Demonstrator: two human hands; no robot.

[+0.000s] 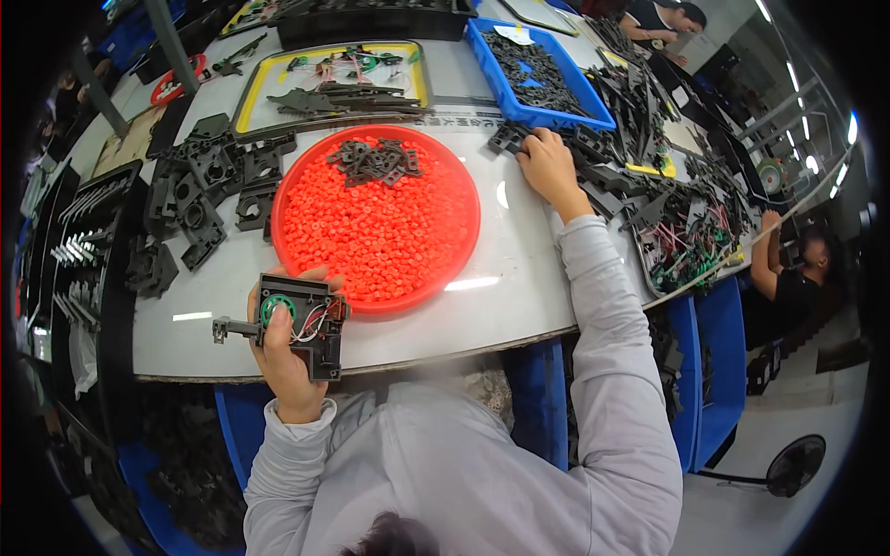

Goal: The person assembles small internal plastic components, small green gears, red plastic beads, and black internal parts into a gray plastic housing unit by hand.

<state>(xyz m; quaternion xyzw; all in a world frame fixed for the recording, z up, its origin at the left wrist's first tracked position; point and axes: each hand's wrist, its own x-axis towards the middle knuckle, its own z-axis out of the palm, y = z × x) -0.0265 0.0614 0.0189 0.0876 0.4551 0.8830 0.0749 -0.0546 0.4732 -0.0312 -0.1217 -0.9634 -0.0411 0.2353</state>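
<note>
My left hand (283,361) grips a dark grey plastic housing (324,357) near the table's front edge, thumb across its open face. Inside the housing are a green round part (276,307) and thin red and white wires; a narrow bar sticks out to its left. Farther off on the right, my right hand (549,167) has its fingers curled on a small dark grey plastic part (507,137) in front of the blue bin. Its fingertips are partly hidden. Between my hands stands a round red tray (471,218) with many small red pieces and a few dark brackets.
Dark moulded parts (199,185) lie heaped at the left. Behind the red tray is a yellow-rimmed tray (243,116) with wired parts. A blue bin (547,119) of small dark pieces stands at the back right. Wired assemblies (691,232) fill the right side. A co-worker (802,269) is at the right.
</note>
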